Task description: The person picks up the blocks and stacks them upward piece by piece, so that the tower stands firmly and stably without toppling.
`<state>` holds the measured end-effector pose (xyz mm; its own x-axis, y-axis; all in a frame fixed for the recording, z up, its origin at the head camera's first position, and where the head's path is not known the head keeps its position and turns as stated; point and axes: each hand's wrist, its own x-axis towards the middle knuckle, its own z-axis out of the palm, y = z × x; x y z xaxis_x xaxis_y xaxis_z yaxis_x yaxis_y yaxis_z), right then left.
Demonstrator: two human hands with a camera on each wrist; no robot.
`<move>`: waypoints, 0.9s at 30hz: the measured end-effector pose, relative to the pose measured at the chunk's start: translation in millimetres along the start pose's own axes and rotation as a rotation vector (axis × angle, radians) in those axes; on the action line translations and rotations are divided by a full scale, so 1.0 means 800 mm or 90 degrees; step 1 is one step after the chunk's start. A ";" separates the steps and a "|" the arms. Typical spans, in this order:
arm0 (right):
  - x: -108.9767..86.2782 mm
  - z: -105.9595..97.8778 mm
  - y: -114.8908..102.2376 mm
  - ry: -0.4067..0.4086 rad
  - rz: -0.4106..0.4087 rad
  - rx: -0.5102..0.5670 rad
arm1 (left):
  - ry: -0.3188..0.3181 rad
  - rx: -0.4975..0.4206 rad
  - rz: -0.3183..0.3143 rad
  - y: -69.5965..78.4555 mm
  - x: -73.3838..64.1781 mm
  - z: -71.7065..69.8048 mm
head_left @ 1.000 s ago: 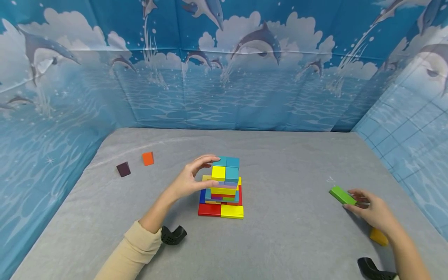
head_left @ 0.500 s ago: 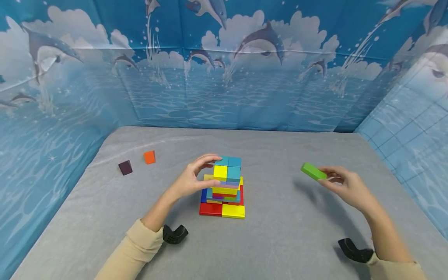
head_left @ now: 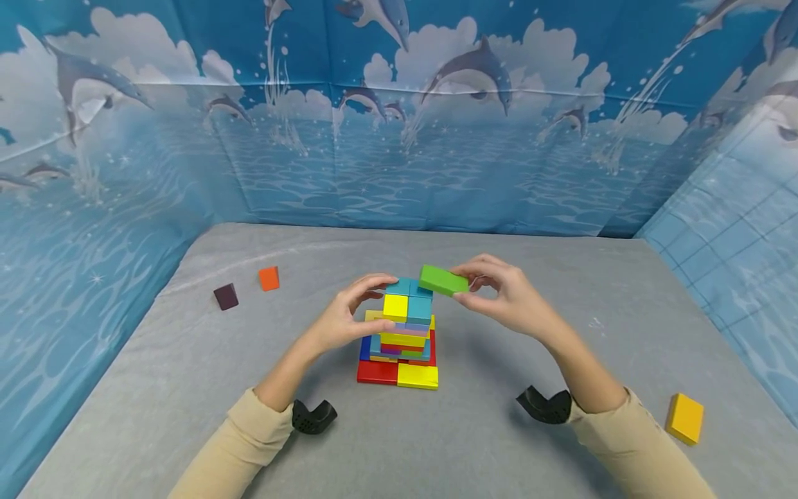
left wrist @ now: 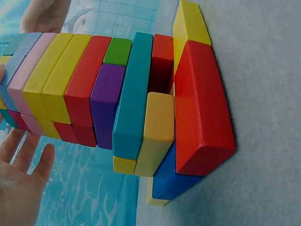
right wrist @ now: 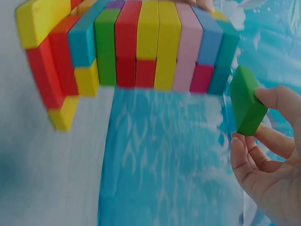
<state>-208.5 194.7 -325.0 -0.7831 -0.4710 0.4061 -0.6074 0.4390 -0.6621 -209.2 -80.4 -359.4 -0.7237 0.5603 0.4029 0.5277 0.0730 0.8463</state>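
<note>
A tower of coloured wooden blocks stands upright on a wider base of red, yellow and blue blocks. Around its upper left side my left hand lightly holds it, thumb toward the front and fingers toward the back. In the left wrist view other fingers spread beside the tower, some tips hidden behind it. My right hand pinches a green block between thumb and fingers. That block is tilted at the tower's top right; the right wrist view shows a narrow gap between it and the teal top block.
A dark purple block and an orange block lie at the back left of the grey table. One yellow block lies at the right front. Black curved mounts sit at both wrists. A dolphin-print curtain surrounds the table.
My right hand has lifted the green block off the table at the right and carried it left to the tower's top. My left hand stays at the tower.
</note>
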 end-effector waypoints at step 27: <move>0.034 0.032 -0.016 -0.066 -0.006 0.000 | -0.009 0.010 0.037 -0.037 0.000 0.000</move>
<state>-218.4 156.3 -321.7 -0.7598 -0.5511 0.3449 -0.6141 0.4342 -0.6591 -225.0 -82.6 -384.5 -0.6857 0.5754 0.4458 0.5750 0.0526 0.8165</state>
